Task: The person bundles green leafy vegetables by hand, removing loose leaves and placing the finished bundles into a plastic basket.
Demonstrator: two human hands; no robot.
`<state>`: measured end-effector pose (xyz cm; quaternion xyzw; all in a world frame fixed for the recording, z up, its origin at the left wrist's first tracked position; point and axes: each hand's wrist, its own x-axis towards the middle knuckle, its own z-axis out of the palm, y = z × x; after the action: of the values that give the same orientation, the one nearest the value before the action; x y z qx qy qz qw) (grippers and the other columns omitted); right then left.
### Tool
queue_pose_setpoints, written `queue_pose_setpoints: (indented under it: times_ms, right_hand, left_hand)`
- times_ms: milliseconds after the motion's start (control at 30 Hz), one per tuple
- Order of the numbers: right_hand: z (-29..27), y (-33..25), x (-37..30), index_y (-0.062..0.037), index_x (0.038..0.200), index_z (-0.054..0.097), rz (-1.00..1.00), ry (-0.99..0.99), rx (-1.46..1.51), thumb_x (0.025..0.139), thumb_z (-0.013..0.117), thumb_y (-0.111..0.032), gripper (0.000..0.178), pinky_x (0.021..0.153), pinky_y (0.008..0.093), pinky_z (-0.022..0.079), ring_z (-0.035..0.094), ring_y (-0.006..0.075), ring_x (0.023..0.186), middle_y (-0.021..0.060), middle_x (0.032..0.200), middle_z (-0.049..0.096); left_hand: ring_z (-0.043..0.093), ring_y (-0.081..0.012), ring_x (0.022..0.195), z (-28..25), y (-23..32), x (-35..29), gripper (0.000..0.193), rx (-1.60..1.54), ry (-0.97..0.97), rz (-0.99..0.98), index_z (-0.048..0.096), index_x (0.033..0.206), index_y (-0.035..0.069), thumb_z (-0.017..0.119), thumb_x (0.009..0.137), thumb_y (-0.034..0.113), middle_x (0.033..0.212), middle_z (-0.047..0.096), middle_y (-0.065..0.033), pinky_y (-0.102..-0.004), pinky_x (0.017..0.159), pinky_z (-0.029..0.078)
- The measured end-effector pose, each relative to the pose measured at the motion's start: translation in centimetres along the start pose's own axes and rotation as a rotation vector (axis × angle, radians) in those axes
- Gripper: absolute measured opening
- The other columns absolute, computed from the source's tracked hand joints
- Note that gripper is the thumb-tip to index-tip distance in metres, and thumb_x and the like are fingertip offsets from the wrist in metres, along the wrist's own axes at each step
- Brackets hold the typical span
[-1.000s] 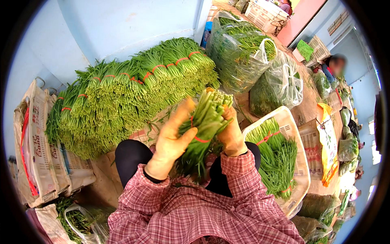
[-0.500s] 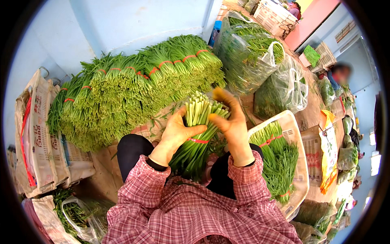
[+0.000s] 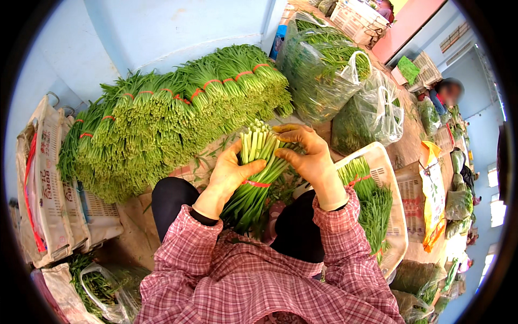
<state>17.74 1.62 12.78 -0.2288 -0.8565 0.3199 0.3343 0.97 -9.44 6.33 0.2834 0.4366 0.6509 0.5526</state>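
Note:
Between my knees stands a bundle of green leafy stalks point(image 3: 273, 171), tied with a red band; its pale stem ends point up and away from me. My left hand point(image 3: 225, 174), in a yellow-orange rubber glove, is closed around the bundle's left side, thumb across the front just above the band. Gloved the same way, my right hand point(image 3: 312, 157) curves around the stem ends from the right, its fingertips and thumb against them. The leaves hang down toward my lap.
A long heap of banded green bundles point(image 3: 178, 116) lies along the blue wall. At my right sits a cream plastic basket point(image 3: 396, 216) holding similar bundles. Clear bags of greens point(image 3: 329, 70) stand beyond it, and stacked crates point(image 3: 54, 183) at the left. Another person point(image 3: 442, 100) sits at the far right.
My right hand, blurred above the stem ends before, now rests with its fingers against them. The left hand keeps its hold. The whole view has shifted slightly.

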Motion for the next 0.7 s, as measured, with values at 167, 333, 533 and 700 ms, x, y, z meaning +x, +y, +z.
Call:
queue_pose_setpoints:
  times_ms: [167, 333, 533, 700]
  right_hand:
    - [-0.5, -0.9, 1.3, -0.0097, 0.087, 0.068, -0.437, 0.09, -0.391, 0.065, 0.08, -0.005, 0.026, 0.089, 0.0431, 0.047, 0.064, 0.0298, 0.101, 0.0052, 0.107, 0.07]
    - [-0.2, -0.4, 1.3, -0.0096, 0.08, 0.067, -0.317, 0.11, -0.187, 0.063, 0.08, -0.005, 0.023, 0.092, 0.0439, 0.045, 0.062, 0.0304, 0.104, 0.0057, 0.101, 0.069]
    - [-2.2, -0.3, 2.3, -0.0083, 0.087, 0.066, 0.041, 0.089, 0.381, 0.075, 0.074, -0.004, 0.015, 0.078, 0.0378, 0.05, 0.065, 0.0263, 0.092, 0.0097, 0.101, 0.069]
    - [-10.0, -4.2, 2.8, -0.0022, 0.086, 0.059, 0.108, 0.366, 1.276, 0.085, 0.063, -0.001, 0.004, 0.059, 0.0274, 0.048, 0.057, 0.0147, 0.066, 0.0084, 0.086, 0.062]
  left_hand:
    - [0.063, -0.0138, 0.106, -0.2, -0.2, 0.1, 0.057, 0.041, 0.011, -0.005, 0.052, 0.134, -0.001, 0.074, 0.081, -0.004, 0.12, 0.066, -0.0053, -0.0287, 0.095, 0.049]
    - [0.063, -0.0133, 0.105, -0.1, 0.0, 0.2, 0.057, 0.058, 0.001, 0.008, 0.052, 0.133, -0.003, 0.075, 0.081, -0.004, 0.119, 0.066, -0.0055, -0.0283, 0.095, 0.049]
    - [0.064, -0.0137, 0.106, -0.3, -0.7, 0.5, 0.061, 0.063, -0.006, 0.013, 0.05, 0.134, -0.004, 0.076, 0.079, -0.005, 0.119, 0.067, -0.0061, -0.0281, 0.095, 0.049]
    - [0.064, -0.0139, 0.105, -0.5, 0.0, 0.4, 0.062, 0.114, 0.05, 0.02, 0.051, 0.135, -0.003, 0.075, 0.078, -0.006, 0.12, 0.067, -0.0057, -0.0279, 0.095, 0.049]
